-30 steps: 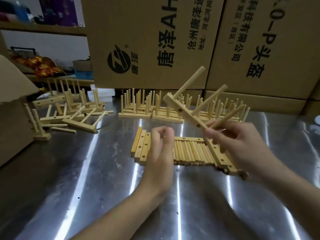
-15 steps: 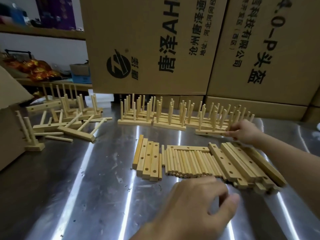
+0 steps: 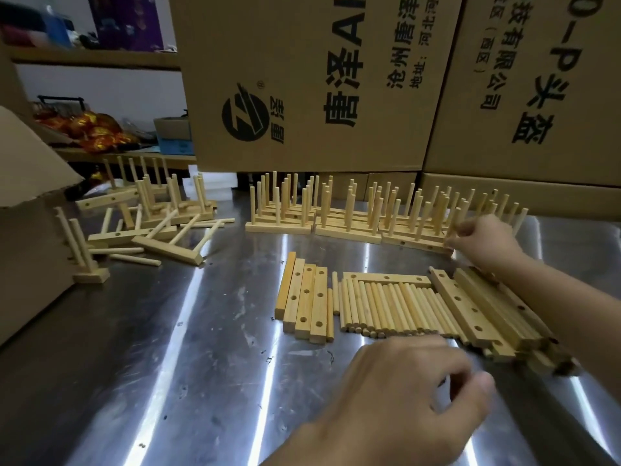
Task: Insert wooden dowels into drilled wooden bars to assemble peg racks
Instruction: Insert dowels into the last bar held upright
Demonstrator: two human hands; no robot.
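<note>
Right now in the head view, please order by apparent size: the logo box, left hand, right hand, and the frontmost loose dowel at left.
1. logo box
2. left hand, though nearness to the camera inflates it
3. right hand
4. loose dowel

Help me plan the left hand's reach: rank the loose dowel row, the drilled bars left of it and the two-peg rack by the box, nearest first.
1. Loose dowel row, just beyond the left hand.
2. Drilled bars, left of the dowels.
3. Two-peg rack, far left.
</note>
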